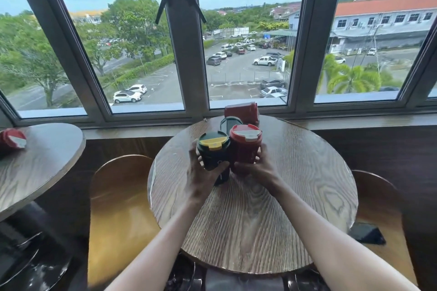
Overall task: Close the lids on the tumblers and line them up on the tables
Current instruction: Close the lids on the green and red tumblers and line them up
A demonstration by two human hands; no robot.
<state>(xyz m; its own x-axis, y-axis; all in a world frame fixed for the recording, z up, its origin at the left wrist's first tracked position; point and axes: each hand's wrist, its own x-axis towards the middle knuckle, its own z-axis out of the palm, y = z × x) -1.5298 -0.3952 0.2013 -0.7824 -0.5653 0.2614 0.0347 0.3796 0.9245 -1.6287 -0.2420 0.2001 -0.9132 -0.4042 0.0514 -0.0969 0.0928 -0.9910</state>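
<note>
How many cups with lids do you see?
5 that I can make out: a green tumbler in the left hand, a red tumbler in the right hand, a dark one and a red one behind, one lying on the left table.

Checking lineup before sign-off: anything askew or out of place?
Yes. A red tumbler lies on its side on the left table, not upright. On the round table, left hand holds the green tumbler, right hand the red tumbler, both upright.
</note>
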